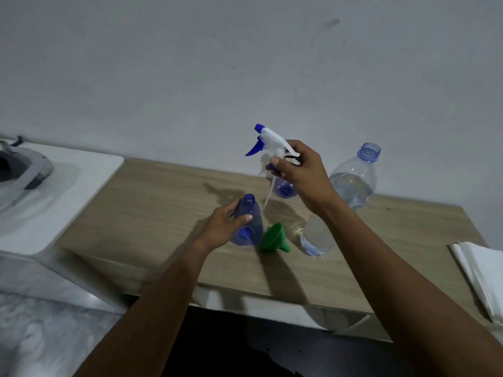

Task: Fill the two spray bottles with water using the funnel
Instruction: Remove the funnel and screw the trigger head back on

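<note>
My left hand (223, 227) grips a blue spray bottle (251, 213) that stands on the wooden table (152, 213) with its neck uncapped. My right hand (298, 170) holds a white and blue spray head (268, 140) lifted above the table, its thin dip tube hanging down. Behind that hand stands a second blue spray bottle (284, 190), mostly hidden. A green funnel (273, 238) lies on its side just right of the first bottle. A large clear water bottle (351, 183), uncapped and partly full, stands to the right, partly behind my right forearm.
A stack of white paper napkins (479, 273) lies at the table's right edge. A white surface (81, 170) with a grey object (24, 167) on it adjoins the table on the left. A damp stain (223, 193) marks the wood behind the bottles. A wall rises directly behind.
</note>
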Tool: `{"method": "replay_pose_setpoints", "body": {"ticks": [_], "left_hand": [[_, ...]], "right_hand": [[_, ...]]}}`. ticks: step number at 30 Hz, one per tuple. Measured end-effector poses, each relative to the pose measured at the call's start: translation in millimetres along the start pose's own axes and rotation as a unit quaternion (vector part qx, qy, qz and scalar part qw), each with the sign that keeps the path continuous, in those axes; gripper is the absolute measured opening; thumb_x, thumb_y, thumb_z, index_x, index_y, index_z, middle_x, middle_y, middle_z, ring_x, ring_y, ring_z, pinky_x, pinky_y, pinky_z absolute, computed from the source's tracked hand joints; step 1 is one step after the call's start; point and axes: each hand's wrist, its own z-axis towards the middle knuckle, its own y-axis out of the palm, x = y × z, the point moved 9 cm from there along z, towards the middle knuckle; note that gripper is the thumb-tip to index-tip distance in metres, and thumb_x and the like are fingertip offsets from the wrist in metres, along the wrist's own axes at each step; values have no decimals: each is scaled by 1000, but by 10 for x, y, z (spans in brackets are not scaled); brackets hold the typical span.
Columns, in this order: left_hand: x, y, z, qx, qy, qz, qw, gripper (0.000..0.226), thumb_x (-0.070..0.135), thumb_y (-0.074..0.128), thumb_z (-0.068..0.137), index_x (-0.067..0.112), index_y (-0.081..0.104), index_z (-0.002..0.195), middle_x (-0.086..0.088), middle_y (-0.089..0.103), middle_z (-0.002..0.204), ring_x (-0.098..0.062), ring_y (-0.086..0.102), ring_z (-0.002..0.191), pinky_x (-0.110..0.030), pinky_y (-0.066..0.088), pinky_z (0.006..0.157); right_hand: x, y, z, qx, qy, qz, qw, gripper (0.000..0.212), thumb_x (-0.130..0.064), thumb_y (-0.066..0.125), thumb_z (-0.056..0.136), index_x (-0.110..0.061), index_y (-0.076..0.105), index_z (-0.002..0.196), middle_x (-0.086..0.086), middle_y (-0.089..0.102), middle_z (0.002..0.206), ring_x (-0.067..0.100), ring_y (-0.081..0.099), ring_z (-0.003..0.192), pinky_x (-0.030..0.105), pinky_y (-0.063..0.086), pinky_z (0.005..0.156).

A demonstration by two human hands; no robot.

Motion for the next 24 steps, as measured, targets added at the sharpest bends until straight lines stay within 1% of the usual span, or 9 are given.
{"method": "replay_pose_setpoints", "body": {"ticks": [4, 6, 8, 12, 14, 18, 20, 22, 24], "left_hand": [[21, 7, -2, 5, 2, 1, 1000, 45, -1, 66, 92, 7, 57, 136, -10, 69, 123, -11, 67, 106, -19, 55, 90], [14, 8, 6, 6, 2, 0, 1000, 46, -3, 65, 92, 3, 56, 137, -14, 68, 124, -12, 65, 107, -21, 54, 92], [3, 11, 13, 7, -1, 3, 1000, 46, -4, 64, 92, 2, 55, 136, -13, 68, 123, -6, 66, 103, -21, 54, 90], [3, 19, 15, 10, -4, 6, 1000, 46, -7, 62, 92, 1, 53, 136, -10, 67, 119, 6, 67, 93, -13, 53, 84], [-8, 16, 17, 9, -4, 2, 1000, 46, -7, 62, 92, 0, 53, 137, -10, 67, 119, 5, 68, 94, -13, 53, 84], [-12, 24, 9, 3, -12, -9, 1000, 48, -5, 62, 93, 6, 52, 139, -5, 68, 121, 3, 68, 98, -14, 53, 85], [-18, 27, 6, 4, -14, -17, 1000, 49, -4, 62, 93, 10, 51, 139, 0, 68, 120, 1, 68, 102, -14, 53, 86], [-18, 29, 12, 0, -13, -16, 1000, 48, -1, 63, 94, 13, 53, 138, 1, 69, 122, -8, 68, 110, -18, 54, 90], [-9, 34, 7, -5, -10, -13, 1000, 47, 1, 63, 94, 14, 54, 138, -2, 70, 124, -12, 67, 114, -20, 54, 91]], "right_hand": [[-215, -53, 21, 24, -35, 21, 999, 24, 3, 66, 93, -1, 62, 117, 23, 66, 102, 29, 73, 91, 35, 60, 87], [-352, -73, 46, 49, -59, 33, 996, 24, 2, 65, 94, -1, 63, 118, 25, 67, 105, 30, 74, 93, 35, 60, 86], [-486, -64, 68, 62, -83, 31, 994, 25, 0, 65, 95, -3, 64, 119, 28, 67, 110, 29, 75, 93, 33, 60, 83], [-581, 7, 127, 39, -101, 17, 994, 29, -2, 66, 95, -1, 63, 124, 28, 66, 113, 28, 76, 91, 30, 60, 81], [-511, 72, 142, 21, -88, 10, 996, 31, -1, 67, 95, 2, 62, 125, 28, 65, 114, 28, 76, 91, 32, 60, 81], [-295, 202, 129, -3, -59, 20, 998, 28, 5, 65, 94, 6, 62, 121, 23, 65, 103, 25, 75, 87, 35, 62, 81], [-166, 254, 124, -16, -48, -4, 999, 27, 3, 66, 93, 4, 63, 120, 25, 66, 101, 25, 74, 87, 35, 61, 80], [20, 307, 115, -32, -32, -49, 998, 28, 1, 70, 91, 2, 65, 119, 27, 67, 101, 23, 70, 87, 34, 59, 79], [292, 345, 88, -43, -7, -76, 996, 27, 1, 72, 89, 1, 67, 116, 20, 68, 93, 17, 66, 86, 30, 56, 80]]}}
